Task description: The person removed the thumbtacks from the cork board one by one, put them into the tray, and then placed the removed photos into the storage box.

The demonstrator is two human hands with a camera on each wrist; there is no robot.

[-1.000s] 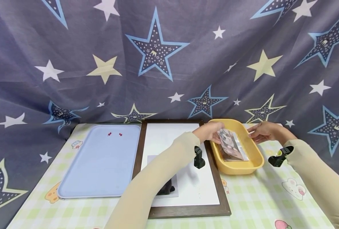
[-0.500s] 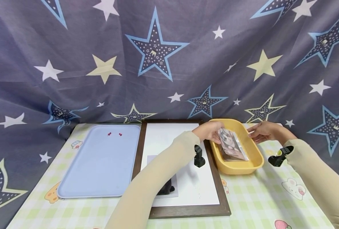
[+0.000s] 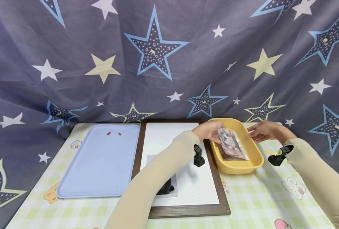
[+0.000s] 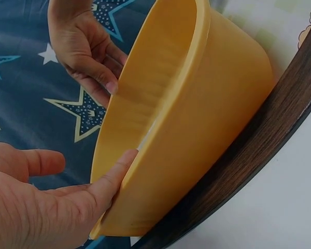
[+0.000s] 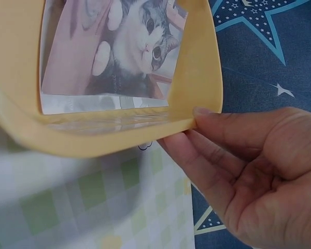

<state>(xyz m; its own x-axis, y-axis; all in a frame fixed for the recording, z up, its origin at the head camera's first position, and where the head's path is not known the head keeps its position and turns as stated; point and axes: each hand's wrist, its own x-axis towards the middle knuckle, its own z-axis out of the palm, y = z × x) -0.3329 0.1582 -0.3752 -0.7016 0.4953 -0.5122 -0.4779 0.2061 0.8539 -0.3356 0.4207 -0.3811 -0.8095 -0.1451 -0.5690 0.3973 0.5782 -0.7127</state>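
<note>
A yellow plastic tub (image 3: 250, 152) stands at the back right in the head view, with a cat photo (image 3: 231, 143) lying aslant over other sheets inside. My left hand (image 3: 209, 131) reaches over the tub's left rim. In the left wrist view, its extended index finger (image 4: 116, 174) lies at the rim and the thumb (image 4: 45, 162) stands apart; its other fingertips are hidden behind the wall. My right hand (image 5: 259, 171) pinches the tub's far right rim, thumb on the inner side and fingers beneath the edge outside.
A dark-framed whiteboard (image 3: 196, 187) lies left of the tub, bearing a photo (image 3: 172, 190) of something black, partly under my left sleeve. Farther left is a pale blue tray (image 3: 98, 165) with two red push pins (image 3: 109, 133). A star-patterned cloth (image 3: 169, 92) hangs behind the checked tablecloth (image 3: 261, 203).
Hardly anything differs: the head view has shifted very slightly. Both hands stay at the tub's rim, and the cat photo lies slightly flatter than a second ago.
</note>
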